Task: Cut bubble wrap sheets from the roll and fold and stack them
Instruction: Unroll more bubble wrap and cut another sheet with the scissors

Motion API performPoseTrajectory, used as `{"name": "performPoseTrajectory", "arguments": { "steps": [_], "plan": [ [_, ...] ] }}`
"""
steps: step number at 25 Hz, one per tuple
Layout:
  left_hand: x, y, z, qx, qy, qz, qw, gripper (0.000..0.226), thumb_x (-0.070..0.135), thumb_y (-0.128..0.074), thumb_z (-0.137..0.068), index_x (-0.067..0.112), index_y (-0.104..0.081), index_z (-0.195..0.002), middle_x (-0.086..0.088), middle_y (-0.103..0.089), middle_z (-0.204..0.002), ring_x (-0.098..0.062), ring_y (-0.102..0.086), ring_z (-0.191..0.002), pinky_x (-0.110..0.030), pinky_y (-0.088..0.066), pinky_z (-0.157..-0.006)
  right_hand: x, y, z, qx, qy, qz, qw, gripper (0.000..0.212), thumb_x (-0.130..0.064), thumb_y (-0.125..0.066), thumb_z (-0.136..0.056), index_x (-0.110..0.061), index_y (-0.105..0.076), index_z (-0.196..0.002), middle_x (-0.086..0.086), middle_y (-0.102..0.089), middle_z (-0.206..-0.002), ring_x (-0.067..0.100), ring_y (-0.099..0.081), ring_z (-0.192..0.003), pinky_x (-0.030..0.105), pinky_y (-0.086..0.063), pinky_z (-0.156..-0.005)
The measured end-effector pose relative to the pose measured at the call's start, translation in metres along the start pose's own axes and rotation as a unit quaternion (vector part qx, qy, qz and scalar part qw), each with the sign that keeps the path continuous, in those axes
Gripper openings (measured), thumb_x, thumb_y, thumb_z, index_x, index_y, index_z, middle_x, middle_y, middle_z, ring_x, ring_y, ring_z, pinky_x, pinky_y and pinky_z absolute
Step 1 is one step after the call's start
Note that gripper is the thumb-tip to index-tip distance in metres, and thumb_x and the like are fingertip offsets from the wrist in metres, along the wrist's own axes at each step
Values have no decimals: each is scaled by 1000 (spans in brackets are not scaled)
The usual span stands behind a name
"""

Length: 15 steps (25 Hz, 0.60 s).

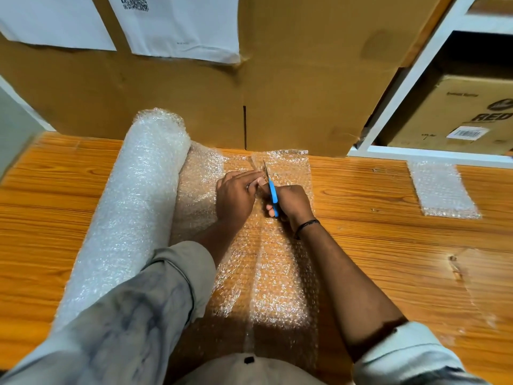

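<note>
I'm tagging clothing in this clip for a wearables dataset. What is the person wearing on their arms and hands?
Both hands are bare, with no gloves. The left hand comes out of a light grey sleeve with darker blotchy marks, pushed up the forearm. The right hand has a thin dark band around the wrist, and its pale sleeve is rolled up near the elbow.

Storeroom: cardboard boxes (305,79), white shelving (410,79).

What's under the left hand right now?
The left hand presses flat on the unrolled bubble wrap, beside the scissors in the right hand. The wooden table shows through the wrap; directly beneath the palm is hidden.
</note>
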<state>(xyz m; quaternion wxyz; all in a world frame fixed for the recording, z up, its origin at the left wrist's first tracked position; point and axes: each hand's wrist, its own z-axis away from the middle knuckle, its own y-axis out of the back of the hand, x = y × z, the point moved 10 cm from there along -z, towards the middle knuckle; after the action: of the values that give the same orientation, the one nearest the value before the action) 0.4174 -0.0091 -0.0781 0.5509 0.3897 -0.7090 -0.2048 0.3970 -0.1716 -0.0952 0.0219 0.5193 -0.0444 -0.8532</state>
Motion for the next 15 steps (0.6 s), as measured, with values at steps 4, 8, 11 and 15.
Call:
{"name": "performPoseTrajectory", "arguments": {
  "steps": [4,8,11,15],
  "plan": [
    [4,1,0,-5,-2,3,1000,28,35,-58,-102,34,-72,-126,14,-70,-129,-17,-54,-123,-34,-30,-99,5,12,4,22,2,-6,1000,29,-16,-75,-92,3,-69,-71,16,-62,-57,16,-51,-33,19,-36,-39],
    [2,-8,-12,-54,9,-35,998,36,45,-53,-102,36,-64,-135,11,-58,-145,-22,-47,-132,-41,-29,-104,14,20,13,50,-5,-8,999,27,-21,-80,-87,-3,-71,-70,14,-65,-58,22,-57,-41,21,-39,-42],
    [9,-20,-24,-126,-13,-89,988,39,48,-58,-98,39,-62,-137,8,-51,-151,-25,-41,-136,-42,-28,-105,13,19,22,58,-15,-9,998,27,-27,-79,-86,-2,-73,-78,17,-68,-65,25,-60,-47,17,-35,-37],
    [4,-21,-29,-126,-7,-61,990,30,43,-65,-96,41,-70,-125,15,-53,-149,-23,-41,-133,-41,-28,-103,11,13,29,54,-31,-12,998,34,-31,-78,-85,2,-76,-90,15,-70,-66,23,-60,-47,19,-40,-40]
  ]
}}
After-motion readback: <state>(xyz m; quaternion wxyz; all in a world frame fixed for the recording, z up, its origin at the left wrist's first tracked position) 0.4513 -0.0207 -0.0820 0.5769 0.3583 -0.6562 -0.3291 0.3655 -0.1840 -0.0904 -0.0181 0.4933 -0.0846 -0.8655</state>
